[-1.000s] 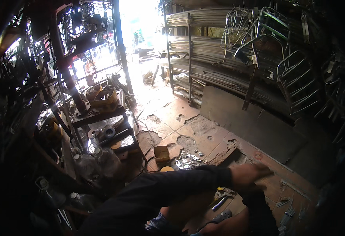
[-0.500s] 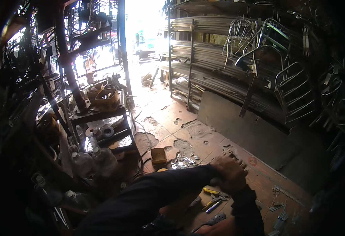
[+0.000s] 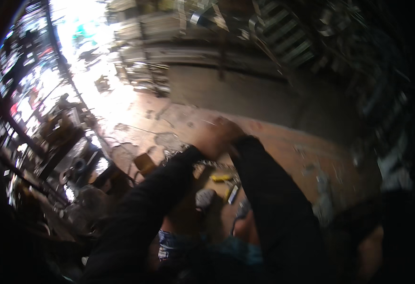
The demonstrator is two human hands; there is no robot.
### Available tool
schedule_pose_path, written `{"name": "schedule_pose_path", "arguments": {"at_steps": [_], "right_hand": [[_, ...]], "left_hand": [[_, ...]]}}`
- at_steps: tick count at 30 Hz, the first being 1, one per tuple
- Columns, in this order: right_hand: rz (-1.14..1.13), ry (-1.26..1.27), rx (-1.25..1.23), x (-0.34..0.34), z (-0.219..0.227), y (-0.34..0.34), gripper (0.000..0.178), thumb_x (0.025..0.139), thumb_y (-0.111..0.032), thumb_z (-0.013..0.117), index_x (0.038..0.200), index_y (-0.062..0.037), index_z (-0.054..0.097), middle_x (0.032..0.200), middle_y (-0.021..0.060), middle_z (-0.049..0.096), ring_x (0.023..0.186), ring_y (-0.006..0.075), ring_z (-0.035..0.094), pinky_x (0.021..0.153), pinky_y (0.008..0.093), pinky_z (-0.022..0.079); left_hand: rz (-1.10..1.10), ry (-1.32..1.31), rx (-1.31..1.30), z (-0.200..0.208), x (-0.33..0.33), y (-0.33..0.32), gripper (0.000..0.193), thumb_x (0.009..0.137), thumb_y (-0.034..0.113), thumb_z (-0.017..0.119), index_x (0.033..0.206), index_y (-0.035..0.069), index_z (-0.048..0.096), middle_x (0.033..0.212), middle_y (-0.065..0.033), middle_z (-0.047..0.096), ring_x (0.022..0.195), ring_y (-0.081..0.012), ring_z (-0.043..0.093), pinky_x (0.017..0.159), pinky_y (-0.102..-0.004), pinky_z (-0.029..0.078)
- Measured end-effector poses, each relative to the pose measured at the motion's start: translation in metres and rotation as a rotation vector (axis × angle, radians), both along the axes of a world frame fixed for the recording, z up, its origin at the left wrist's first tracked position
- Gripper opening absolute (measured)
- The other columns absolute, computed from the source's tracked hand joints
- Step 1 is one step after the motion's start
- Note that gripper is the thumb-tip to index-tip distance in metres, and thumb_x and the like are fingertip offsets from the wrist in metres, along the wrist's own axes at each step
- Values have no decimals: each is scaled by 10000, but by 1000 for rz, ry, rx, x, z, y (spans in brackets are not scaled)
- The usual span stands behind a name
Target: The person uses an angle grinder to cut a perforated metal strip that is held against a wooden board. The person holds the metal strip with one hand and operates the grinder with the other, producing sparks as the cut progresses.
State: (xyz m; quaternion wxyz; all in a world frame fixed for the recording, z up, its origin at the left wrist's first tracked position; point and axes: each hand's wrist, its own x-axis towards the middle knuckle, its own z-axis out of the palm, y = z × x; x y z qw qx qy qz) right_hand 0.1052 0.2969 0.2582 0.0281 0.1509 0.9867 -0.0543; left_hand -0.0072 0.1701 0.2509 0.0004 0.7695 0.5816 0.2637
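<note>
My left hand (image 3: 209, 141) and my right hand (image 3: 230, 130) are close together in front of me, at the ends of dark sleeves. Motion smears both, so the fingers and anything between them cannot be made out. Below them on the floor lie a yellow-handled tool (image 3: 222, 178) and a blue-and-white pen-like stick (image 3: 234, 194). A scatter of small shiny metal pieces (image 3: 169, 155) shows left of the left hand, beside a small open tan box (image 3: 144, 164).
A dark sheet panel (image 3: 264, 97) leans along the far side, under racks of long bars (image 3: 179, 53). Cluttered shelving (image 3: 75, 161) stands at the left, near a bright doorway (image 3: 82, 42). Blurred thin metal pieces (image 3: 323, 182) lie on the floor at the right.
The view has swung right and blurred. My left forearm no longer crosses over to the right; the hands now meet in front of me, with both sleeves showing.
</note>
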Motion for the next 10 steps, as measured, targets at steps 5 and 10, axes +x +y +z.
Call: {"name": "schedule_pose_path", "arguments": {"at_steps": [5, 10], "right_hand": [[-108, 66, 79, 62, 0, 27, 628, 965, -474, 750, 1420, -62, 619, 1523, 212, 568, 1392, 414, 573, 1102, 541, 510], [24, 788, -150, 33, -25, -2, 605, 990, -543, 713, 1364, -67, 683, 1424, 226, 656, 1334, 395, 599, 1168, 522, 459]], "left_hand": [[462, 304, -255, -20, -59, -27, 510, 959, 361, 732, 1345, 49, 616, 1288, -208, 681, 1276, -426, 620, 1088, -639, 454], [320, 368, -482, -29, -21, 5, 547, 864, 345, 815, 1303, 67, 643, 1289, -195, 697, 1201, -377, 678, 1002, -514, 567]]}}
